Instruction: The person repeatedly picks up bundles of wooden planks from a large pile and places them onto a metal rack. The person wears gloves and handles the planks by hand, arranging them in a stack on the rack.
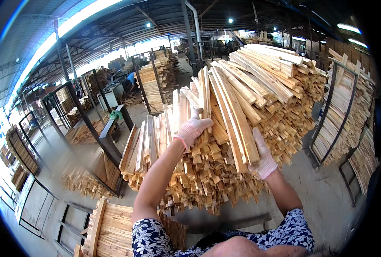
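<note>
On my feed the left hand (194, 131), in a pale glove, sits near the centre of the frame against some narrow wooden strips (204, 92); its fingers bend beside them, yet I cannot tell whether they clamp; the gloved right hand (264, 160), right of centre, touches the near end of a group of long strips (235, 124), fingers straight along the right edge; I cannot tell whether they grip; both groups lie on a big wood stack (207, 180) filling the middle; I see a smaller stack (113, 227) at lower left, and a person in blue (131, 80) bending at upper left.
</note>
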